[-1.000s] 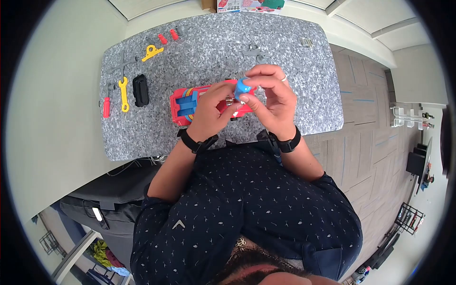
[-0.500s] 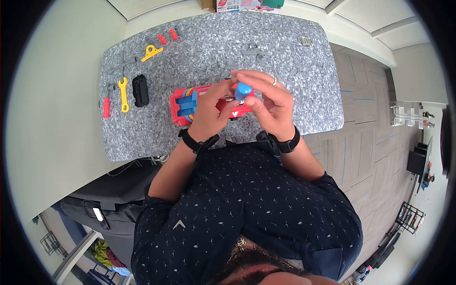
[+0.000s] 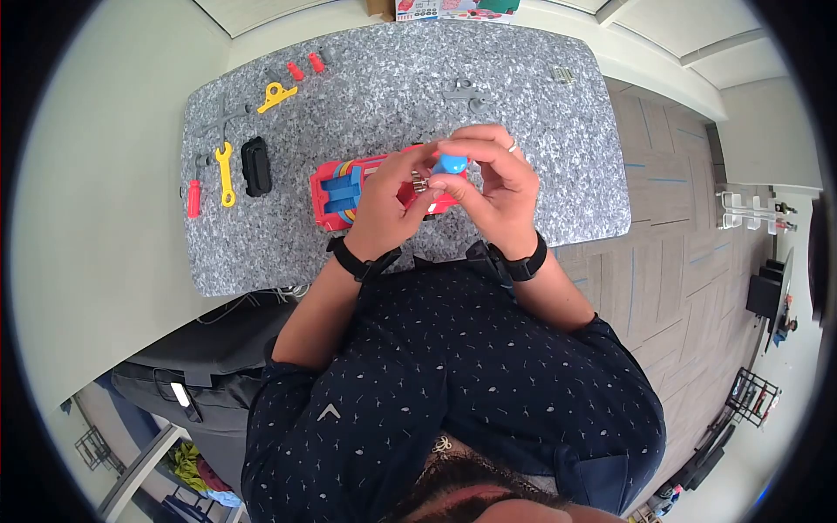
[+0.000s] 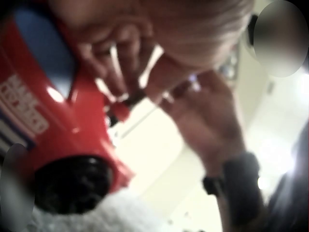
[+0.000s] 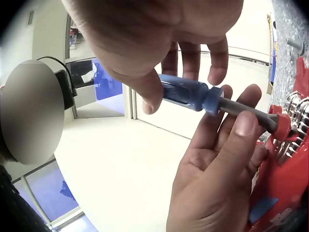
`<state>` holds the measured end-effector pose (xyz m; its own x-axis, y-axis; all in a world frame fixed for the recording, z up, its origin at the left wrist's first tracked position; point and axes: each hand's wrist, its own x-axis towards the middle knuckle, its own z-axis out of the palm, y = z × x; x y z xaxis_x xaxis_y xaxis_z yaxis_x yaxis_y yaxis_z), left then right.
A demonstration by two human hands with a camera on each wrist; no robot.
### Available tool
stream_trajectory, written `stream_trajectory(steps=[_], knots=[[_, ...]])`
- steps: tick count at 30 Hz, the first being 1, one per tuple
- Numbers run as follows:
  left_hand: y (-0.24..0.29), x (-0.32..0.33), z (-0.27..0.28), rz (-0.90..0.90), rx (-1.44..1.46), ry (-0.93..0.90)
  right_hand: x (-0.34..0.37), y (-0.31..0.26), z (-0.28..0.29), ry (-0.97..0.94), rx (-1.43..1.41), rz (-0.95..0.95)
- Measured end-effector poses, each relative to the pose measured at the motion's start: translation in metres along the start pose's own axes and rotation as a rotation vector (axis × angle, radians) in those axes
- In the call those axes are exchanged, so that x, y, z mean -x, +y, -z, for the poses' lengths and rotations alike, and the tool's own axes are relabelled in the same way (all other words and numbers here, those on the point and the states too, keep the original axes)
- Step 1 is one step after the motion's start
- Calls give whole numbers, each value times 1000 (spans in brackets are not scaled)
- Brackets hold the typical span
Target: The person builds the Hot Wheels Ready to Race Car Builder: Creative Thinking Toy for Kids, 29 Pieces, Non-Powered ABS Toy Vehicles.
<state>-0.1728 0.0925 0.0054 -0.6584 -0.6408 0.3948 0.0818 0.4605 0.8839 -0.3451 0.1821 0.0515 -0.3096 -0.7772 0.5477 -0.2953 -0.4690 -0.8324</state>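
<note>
Between my two hands is a toy screwdriver with a blue handle (image 3: pixel 452 164) and a grey shaft (image 5: pixel 239 108). My right hand (image 3: pixel 506 187) holds the handle between thumb and fingers. Lower down, my left hand (image 3: pixel 388 196) pinches the shaft, its thumb (image 5: pixel 245 124) lying across it. The tip meets a red collar-like piece (image 5: pixel 282 128) beside the chrome engine (image 5: pixel 300 118) of a red toy car (image 3: pixel 327 205). The car lies on the table under my hands, its blue seat area (image 3: pixel 343 189) at left. A black wheel (image 4: pixel 72 183) shows, blurred, in the left wrist view.
On the speckled table (image 3: pixel 375 96), the left side holds a yellow wrench (image 3: pixel 227 174), a black part (image 3: pixel 256 166), a red piece (image 3: pixel 193 199) and a yellow part (image 3: pixel 275 97). Small red pieces (image 3: pixel 316 63) and a grey part (image 3: pixel 468 94) lie farther back. Printed boxes (image 3: pixel 458 10) stand behind.
My right hand's fingers stretched out over the blue handle, then drew back round it, and the handle's tilt shifted. My left hand and the car have stayed in place.
</note>
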Motion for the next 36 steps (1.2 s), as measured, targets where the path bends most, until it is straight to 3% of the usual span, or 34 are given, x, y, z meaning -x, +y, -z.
stream_trajectory(steps=[3,12,24,33,36], knots=[[1,0,-1,5,-8,16,-6,-6,0,-14,72,58],[-3,3,0,30,-62,-34,0,1,1,-49,-23,-8],[-9,3,-3,-27,-92,-21,5,8,-8,27,10,28],[0,0,-3,-43,-134,-25,11,30,-8,146,75,175],[0,1,-4,-21,-115,-18,10,28,-7,75,-52,147]])
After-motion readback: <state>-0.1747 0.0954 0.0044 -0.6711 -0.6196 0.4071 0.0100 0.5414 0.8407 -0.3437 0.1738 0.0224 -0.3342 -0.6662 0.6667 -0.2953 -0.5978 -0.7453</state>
